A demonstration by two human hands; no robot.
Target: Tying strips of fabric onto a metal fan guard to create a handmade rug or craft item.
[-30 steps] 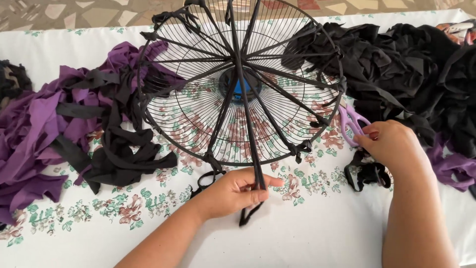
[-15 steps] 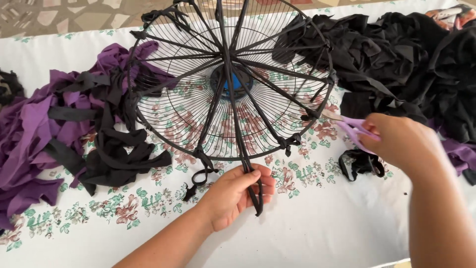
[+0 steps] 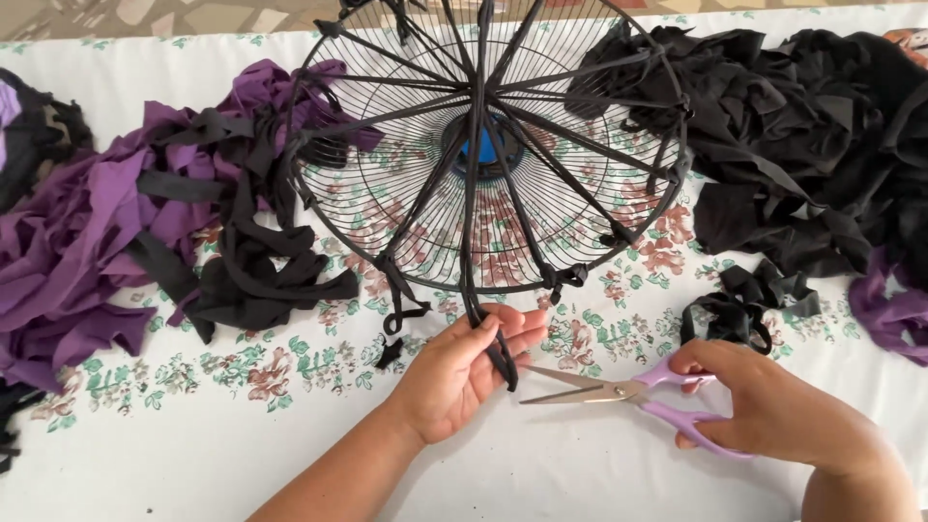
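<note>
A round black wire fan guard (image 3: 387,184) with a blue hub lies on a floral white cloth (image 3: 242,445). Black fabric strips are tied from its hub to its rim. My left hand (image 3: 464,372) pinches the loose end of one black strip (image 3: 498,348) hanging off the near rim. My right hand (image 3: 773,406) holds purple-handled scissors (image 3: 619,391), blades slightly apart and pointing left toward the strip's end, a little short of it.
A heap of purple and black fabric strips (image 3: 145,232) lies to the left. A large pile of black fabric (image 3: 812,145) fills the right, with a small black bundle (image 3: 744,304) and a purple scrap (image 3: 889,314) near my right hand.
My right hand has brought the scissors down and left from the guard's right rim to the strip's end. My left hand still grips the strip, now pulled lower.
</note>
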